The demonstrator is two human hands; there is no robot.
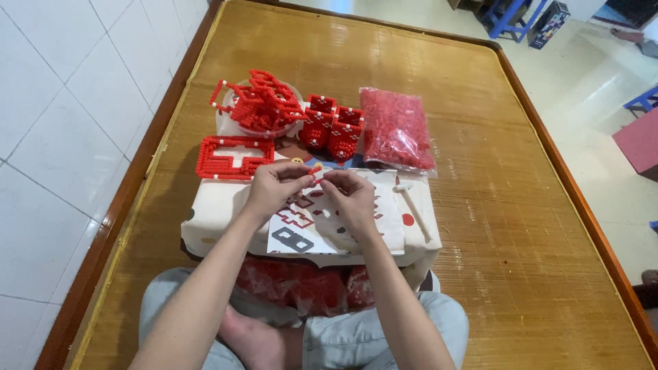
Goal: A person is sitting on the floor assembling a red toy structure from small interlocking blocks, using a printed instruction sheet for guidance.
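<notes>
Left hand (273, 186) and right hand (351, 195) met fingertip to fingertip, pinching small red beads (316, 175) over the pattern sheet (301, 236) for reference; bagged beads (396, 129) at one o'clock.

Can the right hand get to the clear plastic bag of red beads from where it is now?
Probably yes. The right hand sits over the printed pattern sheet, and the clear plastic bag of red beads lies just beyond it, further right. Nothing stands between them; the red bead blocks sit left of that path.
</notes>
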